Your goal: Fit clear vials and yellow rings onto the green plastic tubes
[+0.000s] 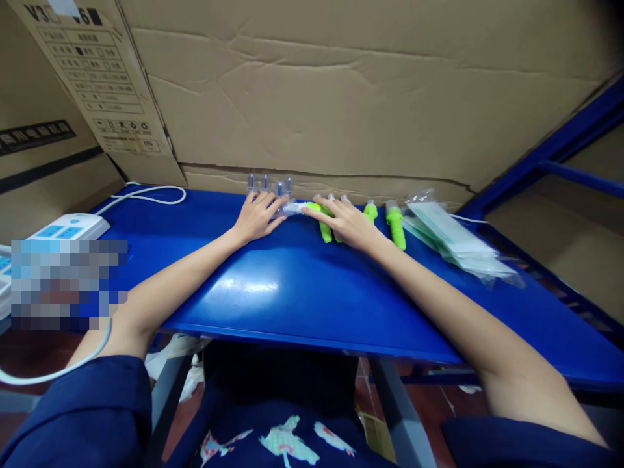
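Both arms reach to the far edge of a blue table [292,292]. My left hand [256,218] lies with fingers stretched over a clear plastic cap [292,207], just below a row of several clear caps [270,184] standing upright. My right hand [341,221] rests palm down, fingers spread, over several bright green tube-shaped pieces [325,229]. One green-and-clear piece [307,207] lies between the two hands' fingertips. Whether either hand grips a piece is unclear. Two more green pieces [396,224] lie to the right of my right hand.
A stack of clear plastic bags [453,244] lies at the right. A white power strip [68,227] with a white cable [151,193] sits at the left. Large cardboard sheets [341,97] stand behind the table. A blue metal frame [560,156] rises at the right.
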`<state>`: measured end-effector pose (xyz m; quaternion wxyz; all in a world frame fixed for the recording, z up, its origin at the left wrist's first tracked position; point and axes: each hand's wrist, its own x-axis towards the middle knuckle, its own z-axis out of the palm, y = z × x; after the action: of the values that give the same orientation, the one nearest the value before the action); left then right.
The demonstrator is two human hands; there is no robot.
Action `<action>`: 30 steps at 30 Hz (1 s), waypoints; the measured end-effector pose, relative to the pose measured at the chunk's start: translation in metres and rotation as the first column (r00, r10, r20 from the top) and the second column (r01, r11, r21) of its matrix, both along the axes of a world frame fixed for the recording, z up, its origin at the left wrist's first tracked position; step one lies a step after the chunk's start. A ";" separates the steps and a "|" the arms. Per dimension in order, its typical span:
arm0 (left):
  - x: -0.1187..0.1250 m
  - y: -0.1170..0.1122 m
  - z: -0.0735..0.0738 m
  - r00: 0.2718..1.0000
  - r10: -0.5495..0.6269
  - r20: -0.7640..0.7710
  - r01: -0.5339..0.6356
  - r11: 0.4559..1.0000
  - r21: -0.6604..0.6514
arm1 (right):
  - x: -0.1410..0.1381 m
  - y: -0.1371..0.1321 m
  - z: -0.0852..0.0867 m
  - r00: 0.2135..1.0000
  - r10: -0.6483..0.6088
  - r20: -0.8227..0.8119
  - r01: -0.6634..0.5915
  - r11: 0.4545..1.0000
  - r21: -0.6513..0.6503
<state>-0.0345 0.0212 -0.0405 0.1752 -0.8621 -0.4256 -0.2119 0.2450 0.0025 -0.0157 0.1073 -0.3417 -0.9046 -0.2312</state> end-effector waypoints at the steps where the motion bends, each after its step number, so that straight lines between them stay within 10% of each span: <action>1: 0.000 0.000 0.000 1.000 -0.008 -0.008 0.008 1.000 -0.001 | 0.001 0.000 -0.004 1.000 0.011 -0.014 -0.011 1.000 -0.015; 11: 0.002 0.005 -0.007 0.986 -0.150 -0.079 0.161 0.973 0.165 | 0.018 0.013 -0.022 0.950 0.042 -0.311 -0.055 0.998 -0.034; 30: 0.012 -0.004 -0.008 0.971 -0.223 -0.090 0.237 0.949 0.207 | -0.006 -0.020 -0.017 0.972 -0.187 -0.142 0.197 0.979 0.061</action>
<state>-0.0224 0.0176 -0.0484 0.2558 -0.8882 -0.2906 -0.2475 0.2391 -0.0179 -0.0328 0.1583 -0.4381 -0.8487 -0.2503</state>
